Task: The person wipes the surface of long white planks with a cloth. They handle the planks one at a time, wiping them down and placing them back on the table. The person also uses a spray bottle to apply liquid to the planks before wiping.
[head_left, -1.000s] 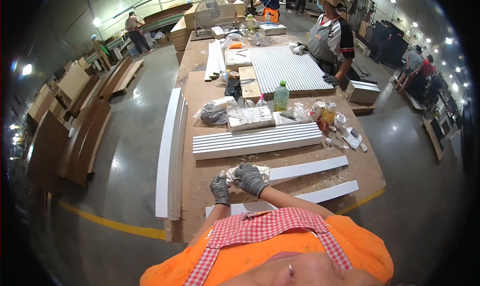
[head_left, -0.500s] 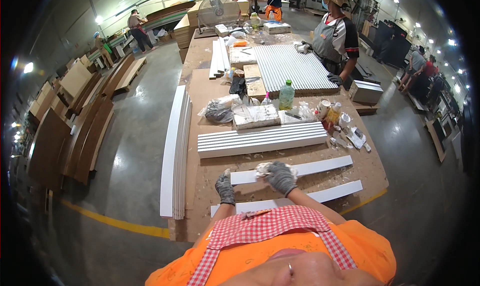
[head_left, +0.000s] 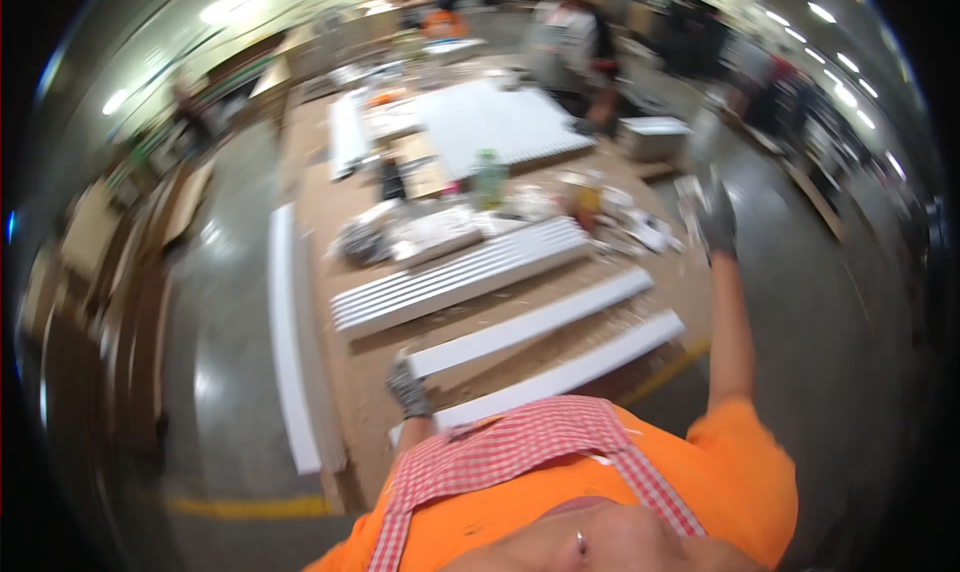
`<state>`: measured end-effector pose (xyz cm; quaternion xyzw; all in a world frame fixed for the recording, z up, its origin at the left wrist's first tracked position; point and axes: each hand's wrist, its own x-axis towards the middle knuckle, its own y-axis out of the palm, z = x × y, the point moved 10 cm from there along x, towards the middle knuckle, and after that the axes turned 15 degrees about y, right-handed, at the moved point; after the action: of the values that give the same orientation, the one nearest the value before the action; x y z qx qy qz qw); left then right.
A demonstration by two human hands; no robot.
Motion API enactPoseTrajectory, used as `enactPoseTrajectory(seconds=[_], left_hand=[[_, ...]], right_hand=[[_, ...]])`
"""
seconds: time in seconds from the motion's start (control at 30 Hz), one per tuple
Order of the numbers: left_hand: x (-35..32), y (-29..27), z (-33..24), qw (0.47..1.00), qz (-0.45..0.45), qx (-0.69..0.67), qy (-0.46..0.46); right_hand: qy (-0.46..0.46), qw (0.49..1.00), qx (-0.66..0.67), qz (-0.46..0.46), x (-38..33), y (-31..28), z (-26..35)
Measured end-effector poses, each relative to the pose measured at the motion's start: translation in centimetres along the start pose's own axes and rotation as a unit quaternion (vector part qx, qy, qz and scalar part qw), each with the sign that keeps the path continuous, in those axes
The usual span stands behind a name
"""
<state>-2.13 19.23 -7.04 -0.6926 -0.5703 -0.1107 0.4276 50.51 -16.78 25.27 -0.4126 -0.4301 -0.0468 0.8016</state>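
Note:
My left hand (head_left: 408, 387), in a grey knit glove, grips the left end of a white strip (head_left: 530, 324) that lies flat across the bench. My right hand (head_left: 718, 222), gloved too, is stretched out past the bench's right edge and blurred by motion. A whitish rag (head_left: 689, 202) shows at its fingers. Closer to my body lies a second white strip (head_left: 570, 367), its near left part hidden behind my apron. Beyond the first strip sits a stack of white strips (head_left: 460, 277) set side by side.
Long white strips (head_left: 290, 342) stand along the bench's left edge. Farther back are a green bottle (head_left: 489, 180), a plastic-wrapped bundle (head_left: 365, 237), white blocks (head_left: 437, 234) and a ribbed white panel (head_left: 500, 127). A co-worker (head_left: 575, 57) stands at the far right side.
My right hand has swung from the strip out to the right with the rag. My left hand stays at the strip's left end. The whole view has tilted and blurred.

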Motion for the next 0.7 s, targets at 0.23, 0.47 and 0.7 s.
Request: enactPoseTrajectory(seconds=[0.23, 0.47, 0.7], left_hand=[[-1.3, 0.8, 1.2, 0.884, -0.075, -0.268, -0.376], [-1.4, 1.8, 2.9, 0.928, -0.114, -0.264, -0.239], [-2.2, 2.6, 2.5, 0.873, -0.099, -0.324, -0.35]], right_hand=[[0.255, 0.941, -0.222, -0.009, 15.5, -20.4, -5.3], [0.013, 0.997, -0.017, 0.072, 9.9, -13.2, -0.4], [-0.293, 0.944, -0.013, 0.151, -3.9, 3.2, 4.5]])
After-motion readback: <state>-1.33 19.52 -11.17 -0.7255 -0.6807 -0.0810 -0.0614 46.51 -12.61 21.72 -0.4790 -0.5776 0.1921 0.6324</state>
